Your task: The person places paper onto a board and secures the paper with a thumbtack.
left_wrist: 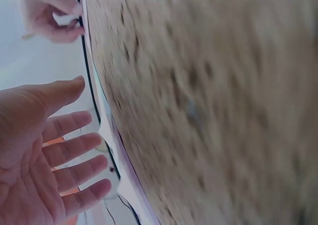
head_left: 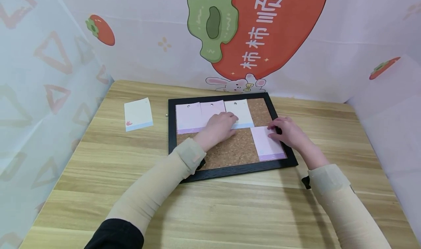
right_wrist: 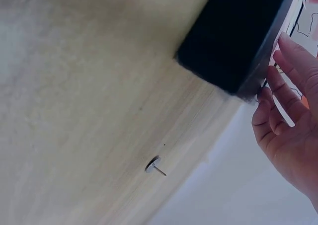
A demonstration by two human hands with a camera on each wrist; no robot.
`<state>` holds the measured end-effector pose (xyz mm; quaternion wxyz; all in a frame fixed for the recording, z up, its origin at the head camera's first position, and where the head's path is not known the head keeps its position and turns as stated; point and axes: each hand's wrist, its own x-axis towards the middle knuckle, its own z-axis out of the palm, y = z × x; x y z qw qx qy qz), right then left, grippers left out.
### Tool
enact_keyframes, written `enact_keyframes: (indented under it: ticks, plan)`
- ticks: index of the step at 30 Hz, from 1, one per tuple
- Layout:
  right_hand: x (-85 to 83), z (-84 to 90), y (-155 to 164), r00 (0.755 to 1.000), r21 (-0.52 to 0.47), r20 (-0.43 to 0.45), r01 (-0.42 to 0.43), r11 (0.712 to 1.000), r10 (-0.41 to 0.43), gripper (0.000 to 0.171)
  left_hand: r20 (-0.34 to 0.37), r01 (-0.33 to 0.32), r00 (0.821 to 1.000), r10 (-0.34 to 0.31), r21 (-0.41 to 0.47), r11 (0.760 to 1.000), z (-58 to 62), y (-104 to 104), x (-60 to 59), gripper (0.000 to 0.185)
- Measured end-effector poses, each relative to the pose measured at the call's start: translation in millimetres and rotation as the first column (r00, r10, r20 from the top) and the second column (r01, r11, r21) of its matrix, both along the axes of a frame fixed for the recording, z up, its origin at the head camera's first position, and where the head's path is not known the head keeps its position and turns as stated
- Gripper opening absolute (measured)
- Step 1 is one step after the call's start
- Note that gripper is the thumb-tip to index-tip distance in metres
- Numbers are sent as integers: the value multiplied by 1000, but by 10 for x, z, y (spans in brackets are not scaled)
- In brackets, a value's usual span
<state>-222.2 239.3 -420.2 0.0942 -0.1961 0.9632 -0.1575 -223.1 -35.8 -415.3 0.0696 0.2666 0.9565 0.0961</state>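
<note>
A black-framed cork board (head_left: 231,146) lies on the table. Three notes are pinned along its top: a lilac note (head_left: 189,119), a second lilac note (head_left: 212,108) partly hidden by my left hand, and a white note (head_left: 241,112) with a blue band. My left hand (head_left: 218,128) hovers over the lower edges of the latter two, its fingers (left_wrist: 74,148) extended and holding nothing. At the board's right side, my right hand (head_left: 289,132) pinches the upper right corner of another lilac note (head_left: 268,146), its fingers (right_wrist: 280,88) bent beside the frame.
A loose white note (head_left: 138,114) with a blue band lies on the table left of the board. Beside the frame's left edge sits a small thumbtack (head_left: 166,115). Another thumbtack (right_wrist: 153,164) lies point outward on the wood in the right wrist view. A printed cloth (head_left: 141,59) hangs behind.
</note>
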Motion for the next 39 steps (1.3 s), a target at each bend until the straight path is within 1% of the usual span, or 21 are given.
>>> enact_keyframes:
  ticks: [6,9,14,18,24,27,33,39]
  plan:
    - [9,-17,19,1000,-4,3,10,1000,-10,27,-40,67,997,-68,-31,997,45,164,176,45]
    - [16,-33,27,1000,-17,3,22,1000,-22,27,-53,94,994,-98,-68,993,69,263,265,45]
    - [32,-60,54,999,-39,-3,32,999,-32,28,-35,129,990,-134,-124,984,82,437,405,47]
    - [42,-60,67,1000,-43,5,29,999,-29,29,-23,145,989,-149,-136,980,67,545,476,44]
    - [63,-50,89,1000,-48,8,12,999,-12,32,-23,167,985,-172,-143,976,63,649,515,44]
    - [68,-43,94,1000,-52,3,-5,999,5,33,-10,172,985,-175,-144,975,57,676,519,45]
    - [83,-21,127,999,-61,28,-29,998,31,36,33,165,986,-162,-152,975,36,701,515,41]
    - [97,-9,173,998,-54,47,-50,997,53,40,64,148,988,-139,-163,975,59,742,494,36]
